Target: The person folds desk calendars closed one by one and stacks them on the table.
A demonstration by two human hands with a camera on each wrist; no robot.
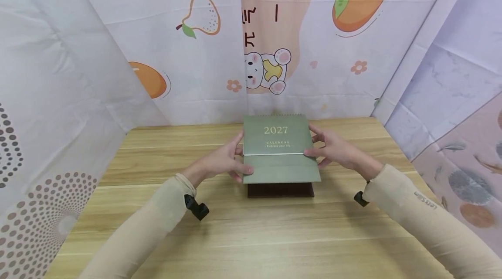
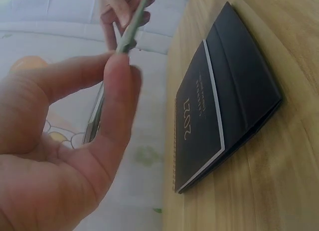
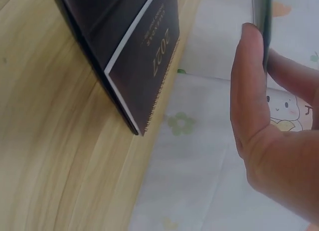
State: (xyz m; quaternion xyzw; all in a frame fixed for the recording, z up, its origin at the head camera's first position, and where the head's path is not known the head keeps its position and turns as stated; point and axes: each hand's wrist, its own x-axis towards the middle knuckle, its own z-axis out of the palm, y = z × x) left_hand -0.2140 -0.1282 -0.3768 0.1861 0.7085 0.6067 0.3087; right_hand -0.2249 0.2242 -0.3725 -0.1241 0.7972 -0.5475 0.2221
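Note:
A green 2027 desk calendar (image 1: 280, 168), spiral-bound along its far edge, is held flat above the table between both hands. My left hand (image 1: 225, 158) pinches its left side, thumb on top and fingers beneath. On the opposite side my right hand (image 1: 333, 149) grips the edge the same way. Below it a dark 2027 desk calendar (image 1: 280, 190) lies on the table, mostly hidden from the head view. Both wrist views show the dark calendar (image 2: 197, 109) lying apart from the raised green one. Edge-on in the right wrist view is the green calendar (image 3: 262, 21).
The wood-grain table (image 1: 251, 235) runs back to a white curtain (image 1: 204, 61) printed with fruit and a cartoon rabbit. More patterned cloth hangs at the left and right sides. Each wrist wears a small black camera (image 1: 197, 207).

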